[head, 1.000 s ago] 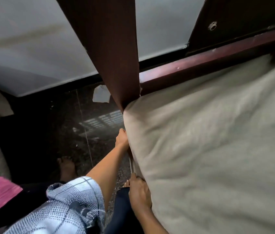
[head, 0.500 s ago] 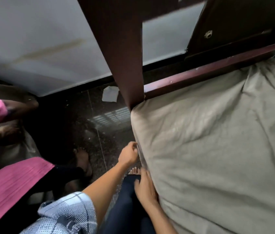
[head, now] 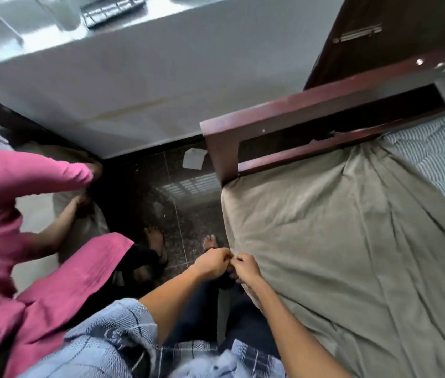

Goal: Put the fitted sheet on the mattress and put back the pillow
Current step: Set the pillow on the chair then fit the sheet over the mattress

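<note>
Curled left hand (head: 212, 261) and right hand (head: 246, 267) pinch the olive-grey fabric fitted sheet (head: 325, 241) at its left edge; the bare striped quilted mattress (head: 442, 159) lies far right.

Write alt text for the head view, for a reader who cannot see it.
A person's left hand and right hand pinch the edge of an olive fitted sheet at the side of a bed, near its dark wooden frame. Striped mattress shows bare at the far right; a person in pink is at the left.
</note>
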`<state>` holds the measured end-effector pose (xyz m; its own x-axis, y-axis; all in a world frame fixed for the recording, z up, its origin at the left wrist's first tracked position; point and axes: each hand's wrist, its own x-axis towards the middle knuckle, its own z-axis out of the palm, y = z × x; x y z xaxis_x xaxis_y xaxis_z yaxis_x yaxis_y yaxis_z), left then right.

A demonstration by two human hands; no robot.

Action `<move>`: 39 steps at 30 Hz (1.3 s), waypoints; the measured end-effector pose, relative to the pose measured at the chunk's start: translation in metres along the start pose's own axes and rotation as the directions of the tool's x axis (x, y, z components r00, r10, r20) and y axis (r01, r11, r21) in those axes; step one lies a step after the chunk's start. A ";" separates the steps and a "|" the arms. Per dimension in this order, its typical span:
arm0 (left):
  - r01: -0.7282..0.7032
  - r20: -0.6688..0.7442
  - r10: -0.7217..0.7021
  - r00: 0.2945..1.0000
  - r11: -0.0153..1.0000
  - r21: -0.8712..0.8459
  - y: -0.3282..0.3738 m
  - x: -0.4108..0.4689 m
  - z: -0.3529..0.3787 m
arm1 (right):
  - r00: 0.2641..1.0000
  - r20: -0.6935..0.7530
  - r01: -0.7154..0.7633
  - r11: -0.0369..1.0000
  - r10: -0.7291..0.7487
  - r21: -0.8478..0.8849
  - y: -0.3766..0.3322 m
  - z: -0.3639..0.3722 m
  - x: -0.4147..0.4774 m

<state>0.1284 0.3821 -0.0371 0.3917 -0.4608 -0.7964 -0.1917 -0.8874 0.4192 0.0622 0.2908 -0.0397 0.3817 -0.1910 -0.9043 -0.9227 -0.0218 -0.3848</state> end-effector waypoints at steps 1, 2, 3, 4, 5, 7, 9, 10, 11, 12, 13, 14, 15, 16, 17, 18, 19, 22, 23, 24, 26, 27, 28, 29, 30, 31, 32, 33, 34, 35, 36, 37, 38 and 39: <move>0.007 0.009 -0.007 1.000 1.000 0.009 0.000 -0.001 -0.012 | 1.000 -0.001 0.003 1.000 -0.003 -0.004 -0.012 0.000 -0.001; 0.018 0.007 -0.018 1.000 1.000 0.011 -0.001 -0.001 -0.026 | 1.000 -0.005 0.001 1.000 -0.002 -0.025 -0.027 -0.001 -0.003; 0.026 -0.002 -0.026 1.000 1.000 0.008 -0.001 0.000 -0.040 | 1.000 -0.014 0.005 1.000 -0.005 -0.030 -0.042 0.000 -0.001; 0.028 -0.008 -0.028 1.000 1.000 0.007 -0.002 0.003 -0.057 | 1.000 -0.024 0.016 0.998 -0.017 -0.054 -0.060 0.001 0.001; 0.028 -0.016 -0.028 0.999 1.000 0.008 -0.005 0.008 -0.072 | 0.999 -0.029 0.035 0.994 -0.038 -0.099 -0.077 0.004 0.005; 0.042 -0.045 -0.042 0.998 0.999 0.005 -0.012 0.019 -0.105 | 0.996 -0.033 0.070 0.980 -0.078 -0.184 -0.115 0.010 0.013; 0.059 -0.074 -0.058 0.996 0.998 0.012 -0.022 0.030 -0.143 | 0.993 -0.052 0.090 0.971 -0.104 -0.222 -0.157 0.018 0.023; 0.058 -0.089 -0.055 0.995 0.998 0.025 -0.028 0.034 -0.162 | 0.992 -0.057 0.095 0.966 -0.112 -0.241 -0.179 0.022 0.027; 0.058 -0.103 -0.054 0.993 0.998 0.035 -0.034 0.038 -0.180 | 0.991 -0.058 0.099 0.962 -0.117 -0.253 -0.200 0.027 0.031; 0.067 -0.115 -0.062 0.991 0.997 0.039 -0.038 0.041 -0.199 | 0.990 -0.062 0.105 0.959 -0.125 -0.263 -0.222 0.030 0.033; 0.076 -0.121 -0.069 0.990 0.996 0.051 -0.043 0.045 -0.219 | 0.989 -0.072 0.108 0.957 -0.132 -0.268 -0.243 0.034 0.035; 0.083 -0.120 -0.074 0.990 0.994 0.072 -0.047 0.048 -0.239 | 0.986 -0.089 0.113 0.956 -0.142 -0.270 -0.263 0.038 0.038; 0.093 -0.115 -0.080 0.990 0.990 0.106 -0.050 0.053 -0.256 | 0.981 -0.111 0.122 0.954 -0.157 -0.274 -0.281 0.040 0.042; 0.105 -0.107 -0.090 0.990 0.983 0.152 -0.051 0.058 -0.274 | 0.975 -0.138 0.128 0.950 -0.173 -0.284 -0.298 0.041 0.045; 0.115 -0.100 -0.097 0.990 0.973 0.201 -0.050 0.062 -0.290 | 0.969 -0.168 0.128 0.946 -0.184 -0.296 -0.313 0.041 0.048; 0.122 -0.091 -0.102 0.991 0.961 0.250 -0.047 0.067 -0.306 | 0.963 -0.195 0.120 0.945 -0.185 -0.304 -0.328 0.039 0.050; 0.120 -0.078 -0.100 0.992 0.947 0.299 -0.044 0.073 -0.321 | 0.958 -0.221 0.108 0.947 -0.181 -0.304 -0.342 0.036 0.054; 0.085 -0.031 -0.080 0.996 0.884 0.459 -0.026 0.095 -0.357 | 0.945 -0.298 0.055 0.967 -0.131 -0.250 -0.378 0.015 0.066; 0.065 -0.028 -0.059 0.998 0.858 0.509 -0.017 0.103 -0.368 | 0.940 -0.321 0.044 0.973 -0.117 -0.228 -0.385 0.006 0.071; 0.036 -0.028 -0.024 0.999 0.824 0.565 -0.004 0.112 -0.380 | 0.935 -0.343 0.032 0.982 -0.095 -0.187 -0.392 -0.004 0.078; -0.008 -0.020 0.028 0.999 0.747 0.664 0.015 0.127 -0.398 | 0.944 -0.326 0.035 0.996 -0.060 -0.081 -0.402 -0.018 0.091; -0.033 -0.001 0.047 0.999 0.703 0.710 0.028 0.138 -0.406 | 0.949 -0.312 0.050 0.999 -0.046 0.004 -0.407 -0.029 0.100; -0.053 0.022 0.056 0.998 0.664 0.746 0.041 0.151 -0.413 | 0.954 -0.297 0.068 0.994 -0.041 0.080 -0.411 -0.041 0.110; -0.074 0.045 0.062 0.997 0.626 0.776 0.054 0.165 -0.419 | 0.957 -0.286 0.089 0.986 -0.045 0.144 -0.414 -0.054 0.121; -0.099 0.069 0.074 0.995 0.589 0.802 0.066 0.178 -0.423 | 0.959 -0.280 0.095 0.974 -0.035 0.206 -0.415 -0.066 0.134; -0.127 0.095 0.085 0.992 0.552 0.824 0.079 0.192 -0.426 | 0.959 -0.283 0.100 0.960 -0.023 0.263 -0.413 -0.079 0.145; -0.157 0.126 0.095 0.987 0.517 0.842 0.091 0.205 -0.426 | 0.959 -0.283 0.089 0.941 0.008 0.327 -0.411 -0.092 0.152; -0.190 0.164 0.097 0.982 0.485 0.853 0.103 0.215 -0.424 | 0.959 -0.283 0.088 0.916 0.029 0.392 -0.407 -0.104 0.157; -0.225 0.208 0.087 0.974 0.456 0.861 0.115 0.224 -0.420 | 0.959 -0.278 0.073 0.895 0.059 0.441 -0.401 -0.114 0.162; -0.267 0.262 0.072 0.962 0.432 0.861 0.126 0.232 -0.414 | 0.954 -0.284 0.054 0.875 0.097 0.481 -0.394 -0.122 0.166; -0.313 0.315 0.062 0.947 0.406 0.859 0.135 0.238 -0.408 | 0.944 -0.296 0.031 0.852 0.147 0.523 -0.387 -0.129 0.168; -0.352 0.358 0.059 0.932 0.381 0.855 0.145 0.244 -0.402 | 0.932 -0.309 0.020 0.821 0.192 0.570 -0.379 -0.135 0.172; -0.388 0.393 0.063 0.917 0.358 0.849 0.153 0.248 -0.396 | 0.921 -0.305 -0.004 0.788 0.242 0.615 -0.371 -0.137 0.178; -0.419 0.422 0.067 0.904 0.335 0.844 0.161 0.252 -0.391 | 0.907 -0.309 -0.009 0.749 0.284 0.662 -0.365 -0.141 0.177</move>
<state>0.5480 0.1278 0.0005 -0.0388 -0.4806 -0.8761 -0.9879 -0.1135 0.1061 0.4591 0.1263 -0.0333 0.0674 -0.4831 -0.8730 -0.6594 0.6350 -0.4024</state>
